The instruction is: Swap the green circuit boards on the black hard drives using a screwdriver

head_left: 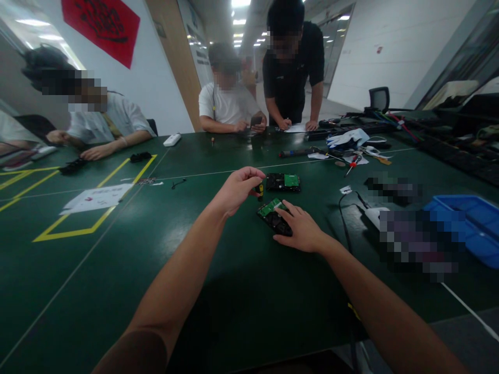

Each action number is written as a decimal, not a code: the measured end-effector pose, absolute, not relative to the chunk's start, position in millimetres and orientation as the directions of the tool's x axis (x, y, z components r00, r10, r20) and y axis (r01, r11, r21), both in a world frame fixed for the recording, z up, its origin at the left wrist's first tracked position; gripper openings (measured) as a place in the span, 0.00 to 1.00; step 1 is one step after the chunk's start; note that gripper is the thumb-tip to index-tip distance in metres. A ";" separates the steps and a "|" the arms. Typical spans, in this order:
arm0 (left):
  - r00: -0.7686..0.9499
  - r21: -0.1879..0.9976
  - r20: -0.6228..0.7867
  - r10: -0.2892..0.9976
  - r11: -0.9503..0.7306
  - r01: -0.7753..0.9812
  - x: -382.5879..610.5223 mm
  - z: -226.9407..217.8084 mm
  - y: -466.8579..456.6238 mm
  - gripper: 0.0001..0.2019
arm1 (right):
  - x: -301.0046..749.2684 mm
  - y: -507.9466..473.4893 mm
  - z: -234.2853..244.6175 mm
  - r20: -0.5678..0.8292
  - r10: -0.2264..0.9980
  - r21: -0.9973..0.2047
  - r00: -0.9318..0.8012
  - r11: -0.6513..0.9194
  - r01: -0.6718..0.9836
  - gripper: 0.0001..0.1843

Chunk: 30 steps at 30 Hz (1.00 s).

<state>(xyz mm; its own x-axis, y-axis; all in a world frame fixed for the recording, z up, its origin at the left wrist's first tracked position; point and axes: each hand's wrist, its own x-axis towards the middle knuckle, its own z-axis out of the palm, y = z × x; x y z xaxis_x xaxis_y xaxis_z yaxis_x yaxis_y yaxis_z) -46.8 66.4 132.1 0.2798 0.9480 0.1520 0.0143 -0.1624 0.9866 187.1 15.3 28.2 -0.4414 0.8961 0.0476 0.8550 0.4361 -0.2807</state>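
Note:
My left hand [237, 188] is closed in a pinch round a small black and yellow tool [260, 191], probably a short screwdriver, held upright on the green table [218, 270]. My right hand [301, 228] lies flat with fingers spread on a black hard drive [273, 214] whose green circuit board faces up. A second hard drive [283, 182] with a green board lies just behind, untouched.
Three other people are at the far side: one seated left, one seated centre with a phone, one standing and writing. Tools, gloves and cables litter the far right. A blue tray [473, 221] stands at right. Paper [97, 197] lies inside yellow tape lines at left.

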 end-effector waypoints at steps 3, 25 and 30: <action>0.281 0.986 0.155 0.947 -0.164 0.007 -47.1 131.0 67.4 0.05 | 186.8 15.0 29.1 0.044 0.899 -0.283 -0.436 0.430 0.857 0.51; 0.457 0.994 0.080 0.886 -0.037 -0.103 -46.8 132.7 62.8 0.05 | 185.6 14.4 30.3 0.054 0.899 -0.276 -0.435 0.433 0.858 0.51; 0.447 0.994 0.064 0.892 -0.017 -0.107 -45.4 134.4 60.9 0.05 | 185.1 13.9 31.4 0.042 0.899 -0.266 -0.436 0.431 0.862 0.51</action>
<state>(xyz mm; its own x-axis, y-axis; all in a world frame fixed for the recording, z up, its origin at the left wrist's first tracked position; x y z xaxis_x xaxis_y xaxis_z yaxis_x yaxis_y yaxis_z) -45.4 60.9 134.4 0.4472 0.8922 0.0637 -0.1074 -0.0171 0.9941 185.1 13.9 31.4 -0.4358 0.8991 0.0425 0.8625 0.4306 -0.2658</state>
